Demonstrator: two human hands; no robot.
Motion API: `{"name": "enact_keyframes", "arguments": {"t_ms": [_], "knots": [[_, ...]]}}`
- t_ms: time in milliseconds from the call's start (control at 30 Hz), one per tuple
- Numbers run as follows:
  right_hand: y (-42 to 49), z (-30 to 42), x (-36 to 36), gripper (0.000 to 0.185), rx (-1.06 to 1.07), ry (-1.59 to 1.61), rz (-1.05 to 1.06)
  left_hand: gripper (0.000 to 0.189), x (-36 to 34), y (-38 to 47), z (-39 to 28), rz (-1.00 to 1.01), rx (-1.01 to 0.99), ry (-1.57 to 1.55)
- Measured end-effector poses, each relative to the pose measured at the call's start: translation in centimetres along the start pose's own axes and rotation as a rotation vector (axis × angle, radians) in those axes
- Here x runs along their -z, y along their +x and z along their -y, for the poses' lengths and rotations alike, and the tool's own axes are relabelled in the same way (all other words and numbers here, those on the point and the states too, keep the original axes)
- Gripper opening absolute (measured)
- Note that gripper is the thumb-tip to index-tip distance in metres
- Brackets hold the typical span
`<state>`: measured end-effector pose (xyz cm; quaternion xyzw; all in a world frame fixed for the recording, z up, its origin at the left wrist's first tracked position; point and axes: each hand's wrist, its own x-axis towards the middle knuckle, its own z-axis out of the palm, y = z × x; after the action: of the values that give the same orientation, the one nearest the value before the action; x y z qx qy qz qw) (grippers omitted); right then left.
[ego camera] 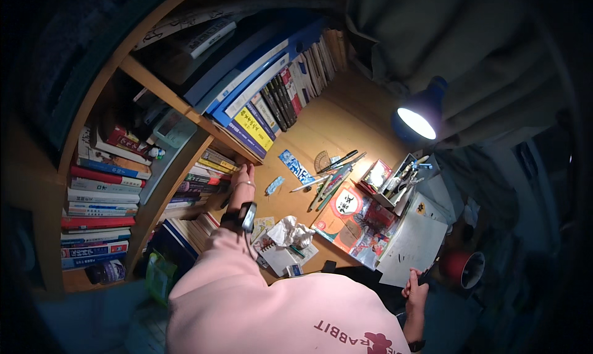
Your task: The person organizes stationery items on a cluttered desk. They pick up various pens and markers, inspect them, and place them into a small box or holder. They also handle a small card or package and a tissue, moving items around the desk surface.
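My left hand [242, 177] reaches into the low compartment at the desk's left. Its fingers lie against the end of a row of books [214, 166], under the corner of the wooden shelf [250, 155]. Whether they grip a book, I cannot tell. On the right, my right hand [416, 290] is closed around a dark slim object [424, 276], possibly a pen. It is at the near edge of a sheet of white paper [412, 247] with a few dark marks. An illustrated textbook [356, 219] lies left of that paper.
A lit blue desk lamp [419, 115] stands at the back right, near a pen organiser [400, 182]. Loose pens [334, 183], a blue-and-white bookmark [296, 166] and crumpled tissue [291, 232] lie mid-desk. A red cup [456, 267] is at the right. Binders [252, 85] line the back left.
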<state>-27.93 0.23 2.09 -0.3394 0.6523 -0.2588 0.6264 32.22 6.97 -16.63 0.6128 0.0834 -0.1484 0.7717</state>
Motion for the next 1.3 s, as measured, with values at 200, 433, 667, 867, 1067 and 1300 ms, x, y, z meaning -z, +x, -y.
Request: {"name": "enact_keyframes", "arguments": {"t_ms": [200,433,667,867,1067,1300], "knots": [[-0.5,-0.3,-0.9,0.023,-0.103,0.115,-0.013,0.017,-3.2,-7.0,0.1,0.558,-0.037,0.584],[-1.3,-0.5,-2.4,0.026,-0.004,0.033,0.029,0.044,-11.0,-9.1,-3.5,1.123,-0.855,1.640],[-2.4,-2.0,-1.8,0.027,-0.027,0.072,-0.059,0.037,-11.6,-8.7,-5.3,1.185,-0.512,1.864],[-2.9,-2.8,-1.5,0.025,-0.047,0.109,-0.037,0.022,-9.5,-8.6,-9.2,1.177,0.185,1.261],[-2.5,0.8,-4.1,0.016,-0.098,0.070,0.164,0.034,-10.9,-17.3,-11.7,1.364,0.849,0.463],[-1.7,4.3,-10.0,0.021,-0.060,0.002,0.488,0.034,-12.0,-29.7,-8.2,1.429,1.084,0.290]]}}
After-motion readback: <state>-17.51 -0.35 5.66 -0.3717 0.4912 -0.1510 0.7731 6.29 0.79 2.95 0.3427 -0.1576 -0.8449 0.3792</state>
